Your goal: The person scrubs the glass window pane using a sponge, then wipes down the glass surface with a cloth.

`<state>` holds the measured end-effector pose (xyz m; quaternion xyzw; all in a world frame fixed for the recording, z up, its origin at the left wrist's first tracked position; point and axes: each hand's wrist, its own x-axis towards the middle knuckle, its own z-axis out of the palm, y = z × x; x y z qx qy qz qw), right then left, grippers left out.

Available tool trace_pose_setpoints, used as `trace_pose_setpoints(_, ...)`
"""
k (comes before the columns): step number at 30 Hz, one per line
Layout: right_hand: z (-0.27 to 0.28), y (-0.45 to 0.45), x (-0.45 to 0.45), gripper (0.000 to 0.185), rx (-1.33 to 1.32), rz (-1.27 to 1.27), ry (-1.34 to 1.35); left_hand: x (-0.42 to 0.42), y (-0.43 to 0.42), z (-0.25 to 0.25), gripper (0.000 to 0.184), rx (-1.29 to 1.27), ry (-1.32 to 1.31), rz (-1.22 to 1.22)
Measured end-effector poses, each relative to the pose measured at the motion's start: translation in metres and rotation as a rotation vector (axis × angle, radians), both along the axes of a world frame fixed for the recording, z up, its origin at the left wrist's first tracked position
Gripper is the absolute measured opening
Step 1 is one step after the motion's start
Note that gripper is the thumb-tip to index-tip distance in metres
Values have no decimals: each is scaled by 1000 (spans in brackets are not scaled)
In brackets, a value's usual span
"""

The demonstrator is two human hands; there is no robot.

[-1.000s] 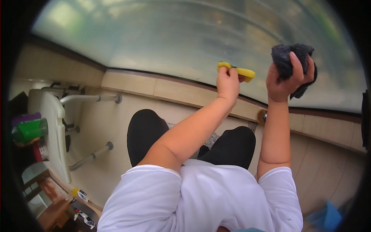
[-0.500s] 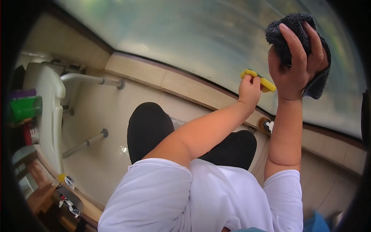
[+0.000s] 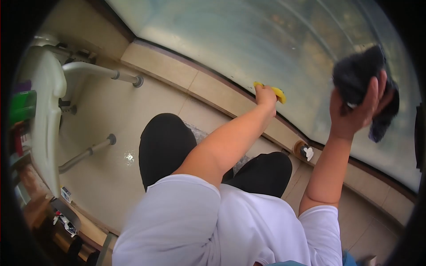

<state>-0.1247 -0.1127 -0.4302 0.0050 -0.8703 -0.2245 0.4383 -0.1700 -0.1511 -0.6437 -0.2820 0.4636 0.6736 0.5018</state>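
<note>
A yellow sponge (image 3: 278,94) is pinched in my left hand (image 3: 266,95), close to the lower edge of the frosted glass panel (image 3: 248,48). Up on the right, my right hand (image 3: 353,108) holds a bunched dark cloth (image 3: 357,73) to the glass. Part of the cloth hangs down beyond the fingers and is blurred. My left palm side is hidden, so only the back of that hand shows.
A tiled ledge (image 3: 164,65) runs beneath the glass. To the left stand a white plastic seat (image 3: 46,115) with metal legs (image 3: 95,150) and a green container (image 3: 22,106). A small brown object with a white flower shape (image 3: 308,153) sits on the ledge.
My right hand has slid the dark cloth downward and to the right on the glass. My left hand, with the sponge, has shifted a little left in view as the camera moved.
</note>
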Motion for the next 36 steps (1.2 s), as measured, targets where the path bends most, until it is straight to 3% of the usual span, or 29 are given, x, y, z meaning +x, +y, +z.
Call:
trace_pose_setpoints(4,-23,29,30,75,276,-184,-5,-87,-32,-43,19,120,63,356)
trace_pose_setpoints(5,-29,34,33,78,375,-219,11,-114,-63,2,21,290,181,435)
trace_pose_setpoints(8,-36,38,33,82,292,-178,0,-112,-42,-6,23,-134,219,352)
trace_pose_setpoints(9,-37,38,31,81,287,-173,6,-86,-22,-13,24,-140,199,335)
trace_pose_setpoints(12,-37,36,29,79,270,-163,12,42,36,18,33,153,-78,98)
trace_pose_setpoints(15,-33,36,33,77,264,-145,-30,7,5,56,23,426,-345,83)
trace_pose_setpoints(16,-33,37,32,77,278,-135,-31,-23,-17,70,17,394,-340,217)
trace_pose_setpoints(19,-36,34,34,75,271,-125,-29,-109,-43,23,21,329,-227,372)
trace_pose_setpoints(21,-37,35,33,73,261,-131,-5,-120,-48,7,22,220,-7,404)
trace_pose_setpoints(24,-35,33,29,72,268,-118,4,-87,-11,-24,19,-115,3,403)
trace_pose_setpoints(26,-37,25,17,71,252,-135,63,-16,43,-61,21,-138,90,516)
trace_pose_setpoints(28,-39,19,4,70,231,-128,91,-4,20,2,15,56,-349,288)
trace_pose_setpoints(31,-40,15,3,65,195,-98,60,-38,4,-18,13,42,-249,268)
trace_pose_setpoints(32,-42,18,2,61,197,-66,75,-64,-5,-47,14,-39,-149,302)
trace_pose_setpoints(33,-43,20,2,57,201,-34,96,-90,-20,-62,15,-11,-20,444)
trace_pose_setpoints(34,-44,21,3,57,221,-35,83,-120,-40,-79,19,59,8,434)
trace_pose_setpoints(36,-45,22,3,56,262,-34,52,-125,-39,-87,24,-106,91,449)
